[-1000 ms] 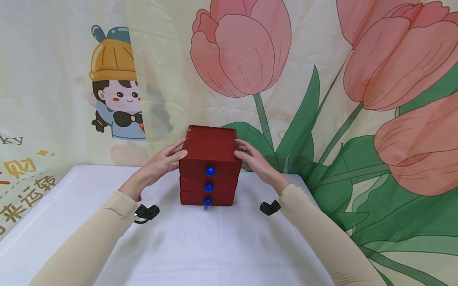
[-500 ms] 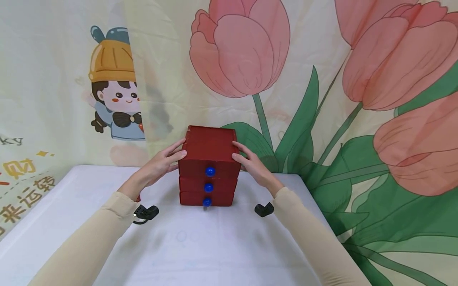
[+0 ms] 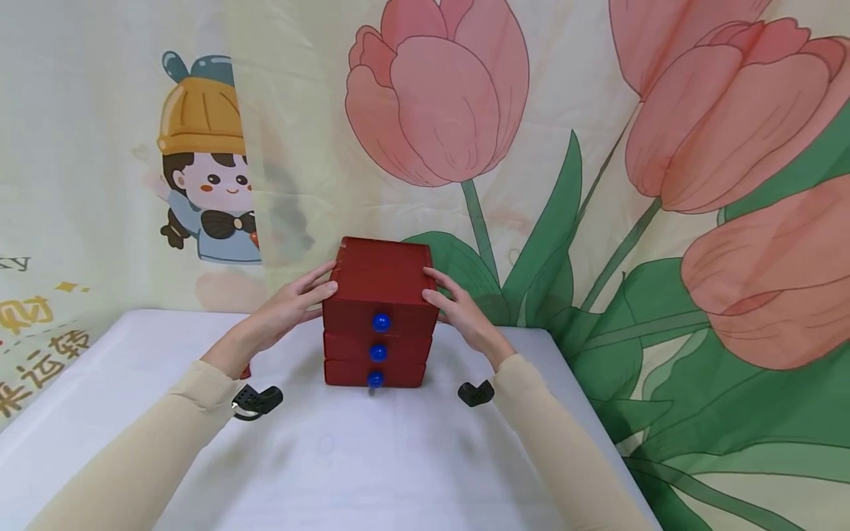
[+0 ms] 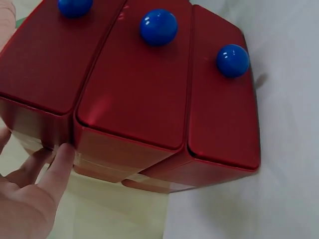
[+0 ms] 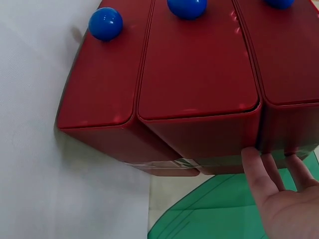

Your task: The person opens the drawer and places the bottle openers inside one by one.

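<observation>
Facing a red three-tier box (image 3: 378, 293) at the centre of the head view, upright on a white counter (image 3: 378, 472). Touching its 9 o'clock side with the left grip (image 3: 285, 311), spread, reaching up to the top tier (image 4: 42, 62). Touching its 3 o'clock side with the right grip (image 3: 462, 310), likewise spread, bringing fingertips (image 5: 250, 155) to the seam above the middle tier (image 5: 197, 69). Bearing three blue knobs (image 3: 378, 352) in one column down the 6 o'clock face, plus clear tape (image 5: 219, 161) along the 3 o'clock side.

Reaching in from 8 o'clock with a beige left sleeve (image 3: 146, 442), from between 4 and 5 with a beige right sleeve (image 3: 558, 435). Wearing one black device (image 3: 257, 400) at 8 o'clock, a second black device (image 3: 476, 394) at 4. Mostly hiding a small red thing (image 3: 246, 372) behind the left wrist; cannot tell what. Backed by a printed cloth (image 3: 292, 96), with a pink tulip (image 3: 438, 110) near 1 o'clock, a cartoon figure (image 3: 209, 169) at 10.
</observation>
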Tool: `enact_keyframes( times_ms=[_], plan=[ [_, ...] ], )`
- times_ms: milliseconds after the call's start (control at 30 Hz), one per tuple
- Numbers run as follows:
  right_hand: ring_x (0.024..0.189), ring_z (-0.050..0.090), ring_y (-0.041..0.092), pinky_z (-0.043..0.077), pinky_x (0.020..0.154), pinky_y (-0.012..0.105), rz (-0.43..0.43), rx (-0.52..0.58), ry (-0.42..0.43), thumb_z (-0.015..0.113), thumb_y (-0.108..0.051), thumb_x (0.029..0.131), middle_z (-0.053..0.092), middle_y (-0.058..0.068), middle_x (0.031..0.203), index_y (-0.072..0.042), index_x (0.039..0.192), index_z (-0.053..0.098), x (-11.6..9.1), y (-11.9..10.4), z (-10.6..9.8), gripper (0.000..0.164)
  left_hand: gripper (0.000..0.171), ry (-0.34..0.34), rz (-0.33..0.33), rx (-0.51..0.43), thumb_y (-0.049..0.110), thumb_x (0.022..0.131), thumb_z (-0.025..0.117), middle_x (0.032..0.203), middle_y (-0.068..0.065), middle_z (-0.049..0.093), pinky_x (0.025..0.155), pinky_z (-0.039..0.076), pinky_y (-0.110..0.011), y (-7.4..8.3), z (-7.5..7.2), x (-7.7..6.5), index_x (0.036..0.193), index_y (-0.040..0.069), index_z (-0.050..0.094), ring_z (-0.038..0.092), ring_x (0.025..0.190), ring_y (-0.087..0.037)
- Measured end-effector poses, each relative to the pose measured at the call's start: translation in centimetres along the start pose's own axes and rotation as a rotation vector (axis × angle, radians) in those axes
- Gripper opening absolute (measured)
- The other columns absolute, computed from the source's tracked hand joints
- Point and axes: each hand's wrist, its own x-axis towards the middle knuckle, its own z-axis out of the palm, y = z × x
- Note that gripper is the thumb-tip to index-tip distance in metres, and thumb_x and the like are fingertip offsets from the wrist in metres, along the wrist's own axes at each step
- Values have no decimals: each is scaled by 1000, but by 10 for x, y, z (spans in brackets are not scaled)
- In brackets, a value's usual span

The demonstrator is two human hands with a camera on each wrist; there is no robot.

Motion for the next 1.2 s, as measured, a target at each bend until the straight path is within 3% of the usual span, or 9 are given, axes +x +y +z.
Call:
enact_keyframes(
  times_ms=[233, 533, 633, 800, 1000, 1200],
  plan=[
    [153, 34, 30, 43, 118, 60, -17, -14, -5, 60, -43, 108, 25, 3, 172, -39, 163, 40, 3, -1, 1, 59, 81, 26, -30, 46, 50, 108, 56, 173, -17, 26, 124, 32, -61, 1, -7, -15, 173, 25, 14, 33, 156, -42],
    [151, 38, 30, 45, 117, 58, -22, -2, -7, 59, -42, 109, 25, 2, 172, -37, 163, 39, 5, -2, 1, 58, 77, 33, -42, 68, 48, 110, 54, 171, -23, 30, 119, 40, -57, -16, -13, -40, 172, 18, 18, 42, 150, -48],
    [151, 38, 30, 45, 117, 58, -26, 4, -4, 59, -42, 109, 25, 1, 172, -38, 163, 39, 5, -2, 1, 58, 78, 28, -56, 59, 47, 110, 56, 168, -24, 34, 117, 44, -55, -23, -7, -47, 171, 15, 20, 44, 148, -49],
    [151, 38, 30, 45, 117, 58, -22, 18, -2, 58, -41, 109, 23, 1, 173, -38, 164, 38, 2, -1, 1, 58, 80, 12, -147, 55, 48, 109, 56, 168, -27, 33, 114, 49, -52, -34, 5, -59, 170, 10, 20, 46, 148, -48],
    [152, 36, 30, 44, 118, 59, -28, 25, 8, 58, -41, 109, 22, 1, 174, -37, 164, 38, 1, 1, 0, 59, 81, -6, -245, -56, 50, 108, 57, 167, -30, 33, 110, 53, -47, -45, 17, -72, 166, 5, 23, 47, 146, -47],
    [153, 33, 29, 42, 119, 59, -22, 27, -2, 58, -43, 108, 24, 1, 172, -39, 164, 38, 1, 5, 1, 59, 79, -43, -297, -135, 50, 109, 56, 163, -30, 39, 108, 55, -45, -59, 33, -80, 163, 0, 26, 51, 144, -45]
  ],
)
